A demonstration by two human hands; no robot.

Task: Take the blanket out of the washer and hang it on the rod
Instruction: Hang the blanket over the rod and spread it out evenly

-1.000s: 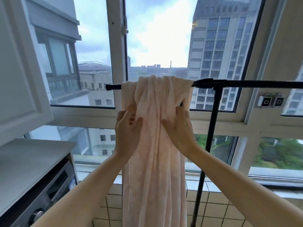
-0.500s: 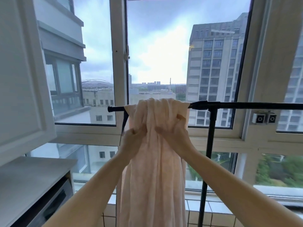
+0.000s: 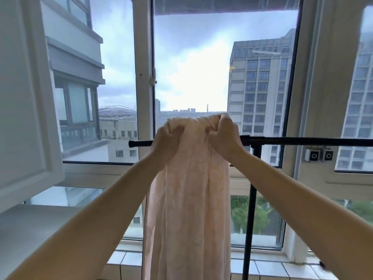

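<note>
A pale pink blanket [image 3: 189, 209] hangs in long folds in front of the window. Its bunched top sits a little above the black rod [image 3: 302, 142], which runs level from the middle of the view to the right edge. My left hand [image 3: 167, 136] grips the top of the blanket on its left side, fingers curled into the cloth. My right hand [image 3: 224, 136] grips the top on its right side in the same way. Both hands are close together at rod height. The washer is out of view.
The rod's black upright post [image 3: 250, 209] stands just right of the blanket. A white cabinet door [image 3: 24, 98] hangs open at the left over a grey surface [image 3: 30, 229]. Window frames [image 3: 143, 77] and a tiled sill [image 3: 129, 259] lie behind.
My hands went from resting flat on the hanging blanket to gripping its top, which they have lifted and bunched above the rod. My view tilted upward, and the washer dropped out of sight.
</note>
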